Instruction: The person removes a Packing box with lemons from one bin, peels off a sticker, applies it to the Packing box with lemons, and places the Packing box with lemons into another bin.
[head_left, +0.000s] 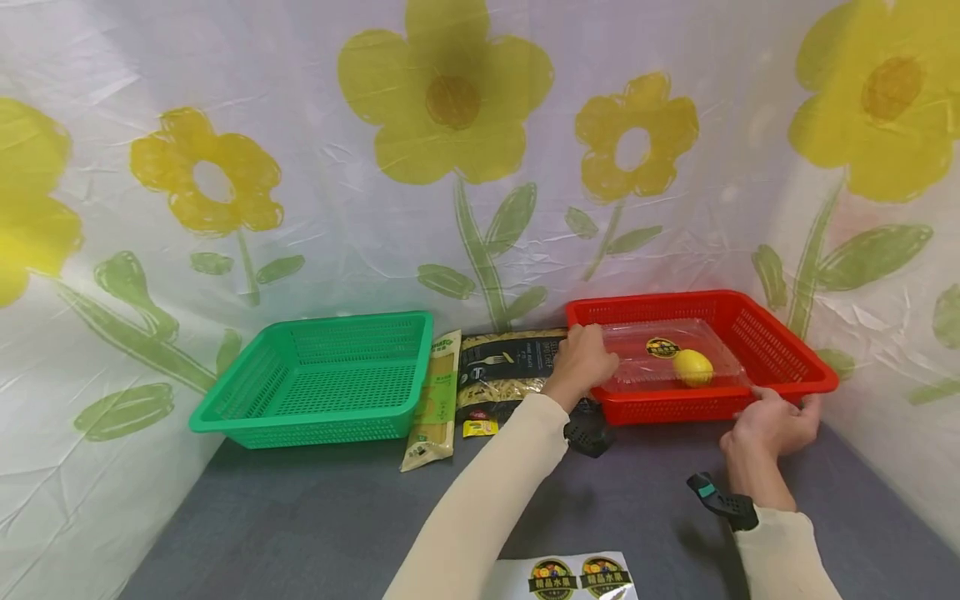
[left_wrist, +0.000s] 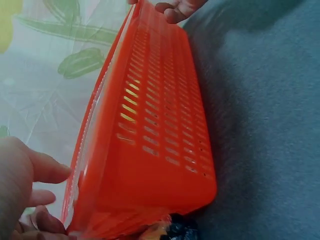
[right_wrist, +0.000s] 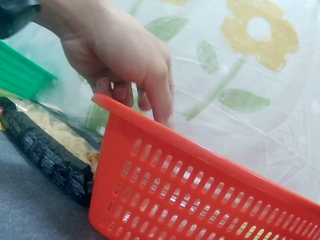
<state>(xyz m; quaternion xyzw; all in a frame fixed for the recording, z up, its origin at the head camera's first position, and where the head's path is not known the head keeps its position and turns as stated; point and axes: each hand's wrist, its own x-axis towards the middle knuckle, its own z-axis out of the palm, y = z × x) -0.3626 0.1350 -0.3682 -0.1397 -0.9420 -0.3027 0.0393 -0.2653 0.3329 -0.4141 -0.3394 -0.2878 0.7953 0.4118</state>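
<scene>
Now both hands are on the red basket [head_left: 757, 333], which stands on the grey worktop [head_left: 315, 517] at the right side, against the flower-printed sheet [head_left: 375, 208]. The left hand [head_left: 583, 363] rests on the left corner of the rim, its fingers curled over the edge and reaching down inside, as the right wrist view shows clearly. The right hand [head_left: 776, 423] holds the near rim towards the right corner, fingers bent around the edge.

Inside the red basket lies a clear plastic box [head_left: 660, 362] with a round label on it, and a lemon [head_left: 692, 367] lies in or on this box; I cannot tell which. I think the work is only in an early stage: the basket seems to sit flat on the worktop, not yet lifted, and its contents are not taken out.

The green basket [head_left: 330, 379] stands well apart at the left and shows nothing inside. Between the two baskets lie a spaghetti packet [head_left: 435, 400], a dark bag of pasta [head_left: 510, 367] touching the red basket, and a small yellow sachet [head_left: 480, 428]. Near the front edge lies a sheet of round stickers [head_left: 577, 577].
</scene>
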